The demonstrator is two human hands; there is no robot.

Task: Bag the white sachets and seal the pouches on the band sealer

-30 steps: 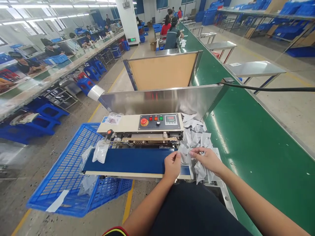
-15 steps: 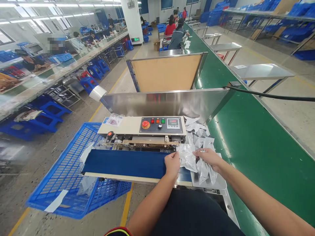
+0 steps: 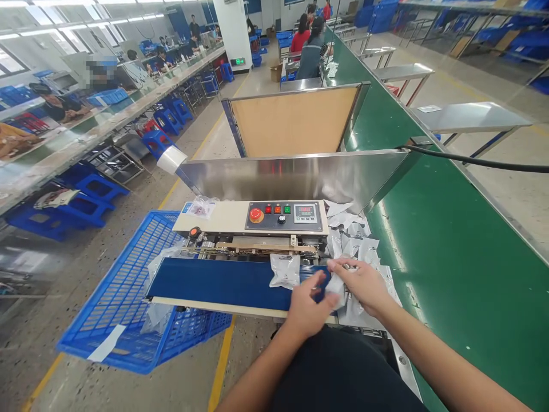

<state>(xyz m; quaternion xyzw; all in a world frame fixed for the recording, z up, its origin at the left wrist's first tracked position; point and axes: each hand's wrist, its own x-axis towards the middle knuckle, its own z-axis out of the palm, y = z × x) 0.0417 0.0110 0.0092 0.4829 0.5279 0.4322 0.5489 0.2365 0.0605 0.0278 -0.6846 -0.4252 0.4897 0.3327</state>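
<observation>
A silver plastic bag [image 3: 285,270] lies on the blue belt [image 3: 218,284] of a band sealer [image 3: 283,217], just left of my hands. My left hand [image 3: 306,306] is over the belt's right end, holding nothing that I can see. Its fingers are close to a second silver bag [image 3: 335,292], which hangs from my right hand [image 3: 357,284]. Those fingers pinch the bag's top edge. Beyond my right hand, a heap of similar bags [image 3: 354,243] lies beside the sealer, partly hidden by the hand.
Left of the sealer, a blue plastic crate [image 3: 128,303] holds several bags. A green conveyor [image 3: 454,269] runs along the right. A steel guard [image 3: 291,177] rises behind the sealer. Co-workers sit farther along the line.
The first silver bag has gone from my left hand and now lies on the blue belt, farther left. My left hand has moved right, towards the bag in my right hand.
</observation>
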